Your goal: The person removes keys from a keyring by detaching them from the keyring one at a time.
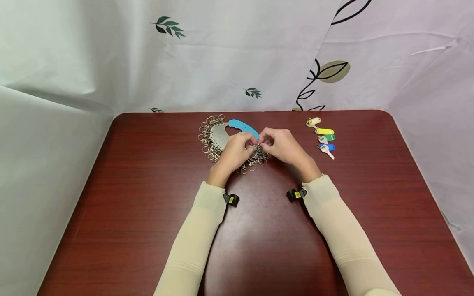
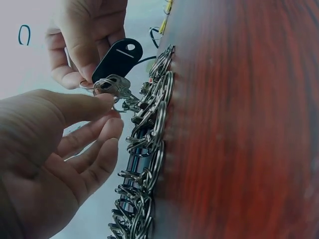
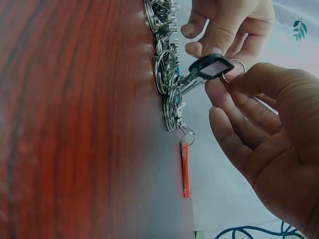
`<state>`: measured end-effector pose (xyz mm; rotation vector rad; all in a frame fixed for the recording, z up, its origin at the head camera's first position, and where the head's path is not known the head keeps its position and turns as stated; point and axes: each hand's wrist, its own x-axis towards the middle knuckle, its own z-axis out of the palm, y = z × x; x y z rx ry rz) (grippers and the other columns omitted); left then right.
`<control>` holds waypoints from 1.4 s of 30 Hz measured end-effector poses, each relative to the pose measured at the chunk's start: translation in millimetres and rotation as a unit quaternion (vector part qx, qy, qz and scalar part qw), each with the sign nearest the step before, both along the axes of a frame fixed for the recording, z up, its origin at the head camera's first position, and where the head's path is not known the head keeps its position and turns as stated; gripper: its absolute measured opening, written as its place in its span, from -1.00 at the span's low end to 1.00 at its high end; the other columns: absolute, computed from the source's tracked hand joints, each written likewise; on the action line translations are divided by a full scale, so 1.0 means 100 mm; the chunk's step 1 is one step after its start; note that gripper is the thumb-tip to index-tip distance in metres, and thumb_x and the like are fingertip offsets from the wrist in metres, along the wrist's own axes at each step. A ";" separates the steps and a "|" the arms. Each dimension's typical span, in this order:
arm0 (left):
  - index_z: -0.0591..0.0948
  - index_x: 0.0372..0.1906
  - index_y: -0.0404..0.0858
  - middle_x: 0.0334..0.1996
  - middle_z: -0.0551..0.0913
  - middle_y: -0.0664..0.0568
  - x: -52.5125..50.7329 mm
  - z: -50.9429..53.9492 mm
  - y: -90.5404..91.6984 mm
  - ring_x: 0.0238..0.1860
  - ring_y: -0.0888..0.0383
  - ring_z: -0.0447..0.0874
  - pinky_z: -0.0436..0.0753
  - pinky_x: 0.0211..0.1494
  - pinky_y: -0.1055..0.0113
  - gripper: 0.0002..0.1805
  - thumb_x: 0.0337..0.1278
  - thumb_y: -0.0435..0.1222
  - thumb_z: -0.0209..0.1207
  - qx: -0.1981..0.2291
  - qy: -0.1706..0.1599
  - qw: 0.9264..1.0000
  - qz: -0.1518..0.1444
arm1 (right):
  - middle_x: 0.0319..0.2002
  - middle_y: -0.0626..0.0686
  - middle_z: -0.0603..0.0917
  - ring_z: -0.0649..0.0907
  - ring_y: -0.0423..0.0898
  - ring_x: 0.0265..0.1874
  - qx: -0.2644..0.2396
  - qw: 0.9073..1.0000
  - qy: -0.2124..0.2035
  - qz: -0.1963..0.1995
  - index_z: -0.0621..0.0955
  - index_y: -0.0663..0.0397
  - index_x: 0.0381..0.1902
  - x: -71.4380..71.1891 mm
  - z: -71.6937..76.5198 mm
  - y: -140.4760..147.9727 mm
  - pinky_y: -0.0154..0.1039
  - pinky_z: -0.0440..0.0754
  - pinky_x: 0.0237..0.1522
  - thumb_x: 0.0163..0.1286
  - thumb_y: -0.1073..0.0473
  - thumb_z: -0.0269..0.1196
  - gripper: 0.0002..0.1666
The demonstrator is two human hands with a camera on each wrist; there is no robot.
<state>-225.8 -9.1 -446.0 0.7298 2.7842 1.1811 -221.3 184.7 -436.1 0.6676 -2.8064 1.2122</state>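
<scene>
In the head view my left hand (image 1: 237, 149) and right hand (image 1: 284, 147) meet at the right end of a metal key holder plate (image 1: 219, 136), which has a blue handle (image 1: 238, 124) and many snap hooks with rings. Between the fingertips is a small split ring carrying a key (image 2: 118, 85) and a black key tag (image 2: 119, 59). Thumb and fingers of the left hand pinch at this ring beside the key. From the other side, the right hand pinches the ring (image 3: 240, 63). Fingers partly hide the ring and the hook near it.
Right of the hands lie keys with yellow (image 1: 325, 131), green (image 1: 329, 137) and blue (image 1: 331, 146) tags, plus a pale yellow one (image 1: 314, 121). An orange tag (image 3: 187, 169) with a key hangs from a holder ring. A patterned curtain (image 1: 222, 61) stands behind the table.
</scene>
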 end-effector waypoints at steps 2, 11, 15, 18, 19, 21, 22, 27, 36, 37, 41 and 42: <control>0.73 -0.24 -0.27 -0.27 0.73 -0.06 0.00 0.00 0.00 -0.26 0.08 0.70 0.68 -0.12 0.30 -0.93 0.25 -0.47 0.30 0.002 0.012 1.000 0.005 | -0.37 0.07 0.76 0.74 -0.08 -0.33 0.001 1.000 -0.002 0.000 0.65 0.09 -0.31 0.00 0.01 -0.01 -0.16 0.71 -0.20 0.31 0.38 0.29 -0.91; 0.67 -0.30 -0.26 -0.40 0.75 -0.04 0.01 0.00 0.01 -0.35 0.11 0.70 0.68 -0.21 0.33 -0.87 0.21 -0.53 0.27 0.023 0.057 0.998 0.013 | -0.37 0.07 0.75 0.72 -0.08 -0.33 0.006 1.000 -0.001 -0.002 0.66 0.15 -0.28 0.00 0.02 -0.01 -0.17 0.70 -0.21 0.31 0.37 0.28 -0.94; 0.65 -0.33 -0.26 -0.43 0.72 -0.03 0.01 -0.01 0.01 -0.38 0.12 0.67 0.66 -0.25 0.36 -0.87 0.18 -0.54 0.25 0.025 0.079 0.997 0.002 | -0.36 0.08 0.74 0.71 -0.07 -0.32 0.003 1.000 -0.001 0.004 0.67 0.15 -0.25 -0.02 0.01 0.00 -0.16 0.70 -0.20 0.33 0.37 0.27 -0.92; 0.66 -0.33 -0.27 -0.41 0.71 -0.04 0.01 -0.01 0.00 -0.37 0.12 0.64 0.65 -0.25 0.36 -0.87 0.17 -0.55 0.24 0.027 0.087 0.996 -0.007 | -0.33 0.08 0.75 0.71 -0.06 -0.30 0.000 1.000 -0.002 0.013 0.69 0.14 -0.22 -0.02 0.00 0.00 -0.14 0.70 -0.18 0.36 0.39 0.26 -0.89; 0.66 -0.33 -0.28 -0.41 0.71 -0.04 0.01 -0.01 0.00 -0.37 0.12 0.63 0.64 -0.25 0.36 -0.87 0.17 -0.55 0.24 0.028 0.088 0.996 -0.010 | -0.32 0.09 0.75 0.71 -0.05 -0.30 0.000 1.000 -0.002 0.017 0.70 0.13 -0.21 -0.02 0.00 0.00 -0.13 0.70 -0.17 0.37 0.39 0.26 -0.88; 0.66 -0.32 -0.28 -0.39 0.70 -0.04 0.01 -0.02 -0.01 -0.36 0.12 0.62 0.63 -0.24 0.35 -0.87 0.17 -0.56 0.22 0.030 0.087 0.996 -0.014 | -0.30 0.09 0.75 0.70 -0.05 -0.29 -0.002 1.000 -0.005 0.022 0.71 0.13 -0.20 -0.02 0.01 0.01 -0.12 0.70 -0.16 0.39 0.39 0.26 -0.88; 0.66 -0.32 -0.29 -0.38 0.70 -0.05 0.01 -0.02 -0.01 -0.35 0.12 0.62 0.64 -0.24 0.35 -0.87 0.16 -0.56 0.22 0.031 0.086 0.996 -0.017 | -0.29 0.08 0.75 0.70 -0.05 -0.28 -0.001 1.000 -0.006 0.023 0.71 0.13 -0.20 -0.02 0.01 0.01 -0.12 0.70 -0.16 0.40 0.38 0.27 -0.89; 0.66 -0.33 -0.30 -0.36 0.73 -0.06 0.01 -0.02 -0.02 -0.33 0.12 0.66 0.67 -0.21 0.36 -0.85 0.15 -0.58 0.20 0.041 0.085 0.995 -0.025 | -0.26 0.06 0.75 0.69 -0.07 -0.26 0.002 1.000 -0.013 0.025 0.71 0.11 -0.20 -0.01 0.03 0.01 -0.14 0.68 -0.13 0.45 0.30 0.31 -0.96; 0.66 -0.34 -0.30 -0.36 0.75 -0.07 0.01 -0.01 -0.02 -0.33 0.11 0.69 0.69 -0.21 0.38 -0.86 0.14 -0.58 0.20 0.043 0.083 0.995 -0.026 | -0.28 0.04 0.75 0.67 -0.10 -0.29 -0.011 1.000 0.002 0.024 0.72 0.12 -0.21 -0.01 0.01 0.03 -0.19 0.65 -0.16 0.45 0.26 0.34 -0.96; 0.66 -0.35 -0.30 -0.36 0.74 -0.07 0.01 -0.01 -0.02 -0.33 0.12 0.68 0.68 -0.21 0.38 -0.86 0.13 -0.58 0.20 0.042 0.083 0.995 -0.025 | -0.29 0.04 0.75 0.67 -0.11 -0.30 -0.013 1.000 0.004 0.023 0.72 0.12 -0.22 -0.01 0.01 0.03 -0.20 0.64 -0.17 0.45 0.26 0.34 -0.96; 0.65 -0.36 -0.28 -0.39 0.71 -0.04 0.01 -0.02 -0.02 -0.35 0.13 0.63 0.64 -0.24 0.37 -0.85 0.12 -0.57 0.21 0.040 0.086 0.995 -0.025 | -0.33 0.03 0.75 0.67 -0.12 -0.34 -0.022 1.000 0.007 0.019 0.71 0.09 -0.27 -0.01 0.00 0.03 -0.23 0.63 -0.21 0.42 0.29 0.35 -0.97; 0.65 -0.36 -0.28 -0.39 0.70 -0.04 0.01 -0.02 -0.02 -0.35 0.13 0.63 0.64 -0.25 0.37 -0.85 0.12 -0.57 0.21 0.040 0.086 0.995 -0.026 | -0.34 0.02 0.75 0.67 -0.13 -0.35 -0.024 1.000 0.005 0.017 0.71 0.08 -0.28 -0.01 0.00 0.03 -0.24 0.63 -0.22 0.42 0.29 0.36 -0.96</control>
